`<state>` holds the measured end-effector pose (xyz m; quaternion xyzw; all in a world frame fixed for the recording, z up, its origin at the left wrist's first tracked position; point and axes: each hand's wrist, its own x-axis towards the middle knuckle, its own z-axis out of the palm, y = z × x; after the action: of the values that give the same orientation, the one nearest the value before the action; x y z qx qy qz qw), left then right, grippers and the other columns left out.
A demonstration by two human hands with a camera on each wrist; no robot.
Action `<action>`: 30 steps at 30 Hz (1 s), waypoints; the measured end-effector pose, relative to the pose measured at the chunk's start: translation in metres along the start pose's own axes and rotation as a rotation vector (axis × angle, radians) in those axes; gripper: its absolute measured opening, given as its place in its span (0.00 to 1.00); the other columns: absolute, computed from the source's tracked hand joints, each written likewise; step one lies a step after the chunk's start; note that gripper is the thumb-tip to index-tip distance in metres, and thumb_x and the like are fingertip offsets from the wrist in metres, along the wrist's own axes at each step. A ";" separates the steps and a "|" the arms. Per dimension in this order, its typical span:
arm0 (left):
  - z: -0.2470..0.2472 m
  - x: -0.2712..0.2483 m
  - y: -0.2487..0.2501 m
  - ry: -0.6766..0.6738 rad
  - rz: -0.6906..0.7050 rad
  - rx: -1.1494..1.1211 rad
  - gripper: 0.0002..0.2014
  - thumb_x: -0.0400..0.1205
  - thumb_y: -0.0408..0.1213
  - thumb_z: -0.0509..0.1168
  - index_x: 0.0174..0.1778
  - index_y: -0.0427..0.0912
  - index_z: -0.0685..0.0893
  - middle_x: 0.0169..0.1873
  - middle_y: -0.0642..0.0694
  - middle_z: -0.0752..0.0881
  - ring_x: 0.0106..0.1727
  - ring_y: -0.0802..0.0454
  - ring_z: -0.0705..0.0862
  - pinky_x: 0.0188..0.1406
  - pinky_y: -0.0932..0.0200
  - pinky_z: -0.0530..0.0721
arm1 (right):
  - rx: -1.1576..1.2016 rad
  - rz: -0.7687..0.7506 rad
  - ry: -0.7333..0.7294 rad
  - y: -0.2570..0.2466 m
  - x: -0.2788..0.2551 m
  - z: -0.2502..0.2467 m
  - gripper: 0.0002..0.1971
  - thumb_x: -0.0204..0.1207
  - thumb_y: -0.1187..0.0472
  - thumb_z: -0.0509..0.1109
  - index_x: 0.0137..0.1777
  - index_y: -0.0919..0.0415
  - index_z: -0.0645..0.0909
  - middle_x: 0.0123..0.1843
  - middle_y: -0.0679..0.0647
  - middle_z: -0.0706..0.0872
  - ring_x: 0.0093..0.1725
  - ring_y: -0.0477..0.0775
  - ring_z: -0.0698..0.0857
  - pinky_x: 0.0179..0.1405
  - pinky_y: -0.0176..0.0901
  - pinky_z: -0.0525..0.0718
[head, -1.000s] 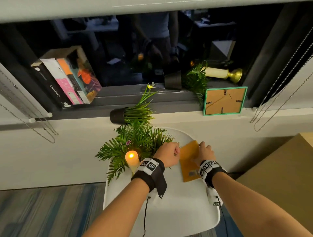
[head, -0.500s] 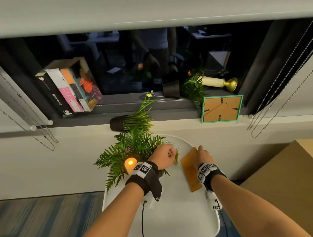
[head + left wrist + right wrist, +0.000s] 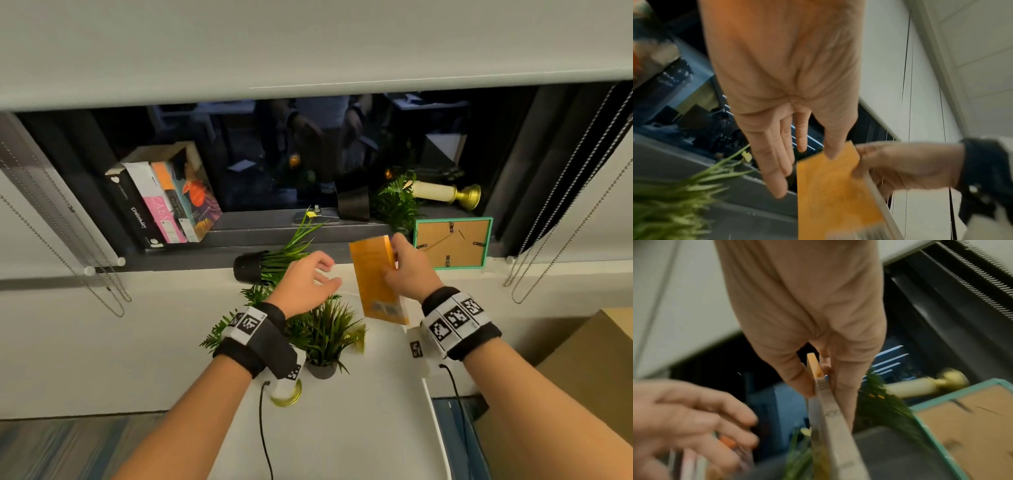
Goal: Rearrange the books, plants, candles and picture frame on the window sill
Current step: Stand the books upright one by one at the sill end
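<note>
My right hand (image 3: 406, 270) pinches an orange book (image 3: 376, 279) by its top right edge and holds it upright in the air, just in front of the window sill (image 3: 274, 236). In the right wrist view the thumb and fingers (image 3: 797, 378) clamp the book (image 3: 826, 410) from both sides. My left hand (image 3: 308, 281) hovers to the left of the book with relaxed, spread fingers and holds nothing; the left wrist view shows the fingers (image 3: 774, 162) straight beside the orange book (image 3: 834, 194). Several books (image 3: 164, 202) lean at the sill's left end.
A tipped black-potted plant (image 3: 270, 263) lies on the sill below my left hand. A toppled fern (image 3: 394, 202), a fallen candle in a gold holder (image 3: 442, 193) and a teal picture frame (image 3: 452, 243) are at the right. On the white table (image 3: 359, 428) stand a potted plant (image 3: 325, 339) and ferns.
My right hand has lifted the orange book off the white table up to sill height. My left hand has left the plants and risen, opening beside the book.
</note>
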<state>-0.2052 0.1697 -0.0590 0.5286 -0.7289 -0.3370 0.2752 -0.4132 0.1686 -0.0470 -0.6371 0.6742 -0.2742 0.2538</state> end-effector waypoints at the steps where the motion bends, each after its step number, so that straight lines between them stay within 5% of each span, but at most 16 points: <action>1: -0.006 0.000 -0.001 -0.008 0.001 0.023 0.26 0.78 0.47 0.72 0.70 0.46 0.74 0.65 0.49 0.79 0.59 0.54 0.83 0.59 0.49 0.86 | 0.038 -0.078 0.023 -0.016 0.000 -0.003 0.12 0.76 0.67 0.68 0.56 0.61 0.69 0.49 0.58 0.84 0.49 0.59 0.85 0.48 0.52 0.85; 5: -0.026 -0.003 -0.001 -0.067 0.014 0.030 0.47 0.71 0.57 0.75 0.82 0.53 0.56 0.78 0.53 0.65 0.74 0.57 0.70 0.74 0.52 0.73 | 0.196 -0.284 0.007 -0.070 0.003 0.003 0.12 0.76 0.65 0.66 0.57 0.63 0.69 0.51 0.62 0.84 0.51 0.61 0.85 0.52 0.59 0.87; 10: -0.067 0.001 -0.006 0.064 0.020 -0.122 0.57 0.67 0.53 0.80 0.82 0.56 0.45 0.72 0.60 0.67 0.71 0.63 0.69 0.72 0.58 0.70 | 0.249 -0.483 -0.077 -0.124 0.010 0.029 0.09 0.76 0.68 0.65 0.52 0.64 0.69 0.39 0.63 0.79 0.35 0.58 0.79 0.36 0.55 0.82; 13: -0.098 0.005 -0.017 0.131 0.028 -0.182 0.62 0.66 0.45 0.82 0.83 0.53 0.41 0.67 0.60 0.70 0.67 0.67 0.72 0.68 0.62 0.73 | 0.271 -0.563 -0.109 -0.150 0.020 0.041 0.09 0.73 0.67 0.66 0.49 0.64 0.69 0.36 0.59 0.78 0.34 0.56 0.78 0.36 0.49 0.80; 16: -0.129 0.012 -0.035 0.147 0.033 -0.167 0.62 0.63 0.46 0.83 0.82 0.58 0.43 0.69 0.56 0.73 0.71 0.59 0.73 0.70 0.50 0.78 | 0.307 -0.598 -0.170 -0.172 0.038 0.049 0.12 0.73 0.62 0.70 0.50 0.58 0.68 0.43 0.58 0.85 0.39 0.59 0.87 0.42 0.61 0.87; 20: -0.165 0.022 -0.058 0.132 0.039 -0.137 0.64 0.59 0.50 0.83 0.82 0.63 0.44 0.71 0.56 0.71 0.73 0.60 0.72 0.68 0.44 0.81 | 0.364 -0.593 -0.476 -0.200 0.065 0.045 0.36 0.73 0.61 0.75 0.72 0.34 0.59 0.64 0.58 0.83 0.46 0.59 0.91 0.43 0.59 0.91; 22: -0.178 0.029 -0.070 0.109 0.036 -0.109 0.65 0.58 0.51 0.84 0.82 0.64 0.44 0.73 0.56 0.69 0.74 0.59 0.70 0.69 0.43 0.80 | 0.293 -0.620 -0.556 -0.211 0.080 0.046 0.44 0.72 0.64 0.76 0.75 0.29 0.54 0.68 0.56 0.80 0.47 0.60 0.91 0.44 0.56 0.91; 24: -0.187 0.038 -0.082 0.086 0.025 -0.117 0.64 0.58 0.51 0.84 0.82 0.65 0.45 0.75 0.56 0.68 0.75 0.58 0.70 0.68 0.42 0.81 | 0.210 -0.645 -0.547 -0.219 0.097 0.052 0.37 0.71 0.64 0.77 0.72 0.40 0.63 0.64 0.55 0.82 0.45 0.59 0.91 0.43 0.54 0.91; 27: -0.197 0.052 -0.104 0.074 0.000 -0.178 0.59 0.61 0.46 0.83 0.82 0.62 0.52 0.75 0.57 0.69 0.76 0.56 0.70 0.68 0.43 0.81 | 0.091 -0.641 -0.428 -0.232 0.123 0.074 0.21 0.67 0.62 0.80 0.56 0.57 0.75 0.52 0.54 0.86 0.37 0.54 0.90 0.38 0.44 0.90; 30: -0.201 0.065 -0.124 0.087 -0.070 -0.190 0.47 0.68 0.36 0.81 0.81 0.52 0.64 0.73 0.53 0.74 0.73 0.52 0.76 0.68 0.49 0.81 | 0.026 -0.550 -0.221 -0.239 0.151 0.103 0.12 0.67 0.61 0.80 0.44 0.60 0.80 0.42 0.57 0.85 0.35 0.54 0.89 0.37 0.49 0.90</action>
<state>0.0007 0.0406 -0.0281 0.5394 -0.6621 -0.3907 0.3435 -0.1794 0.0037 0.0456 -0.8186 0.4408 -0.2702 0.2502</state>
